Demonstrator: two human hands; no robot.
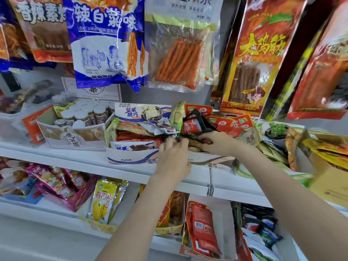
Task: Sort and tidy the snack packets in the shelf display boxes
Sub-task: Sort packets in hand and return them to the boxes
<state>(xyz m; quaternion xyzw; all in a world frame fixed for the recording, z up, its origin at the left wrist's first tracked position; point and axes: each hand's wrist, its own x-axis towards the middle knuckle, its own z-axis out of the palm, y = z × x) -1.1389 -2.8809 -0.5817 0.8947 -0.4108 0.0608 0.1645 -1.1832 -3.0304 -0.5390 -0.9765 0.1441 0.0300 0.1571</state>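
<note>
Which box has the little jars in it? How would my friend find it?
Look at the upper white shelf, to the left of where both hands are busy. The cardboard box of jars stands there, just left of the blue-and-white display box full of snack packets. It is the only box holding small round jars with white lids instead of flat packets.

Just one view here, a wide-angle head cam looking forward and slightly down at a shop shelf point(131, 172) from really close up. Both forearms reach in from the bottom edge, so the camera sits right behind them. Hanging bags point(105, 40) fill the top of the picture, a lower shelf row point(56, 210) runs along the bottom, and the edges bend and blur from the lens.
</note>
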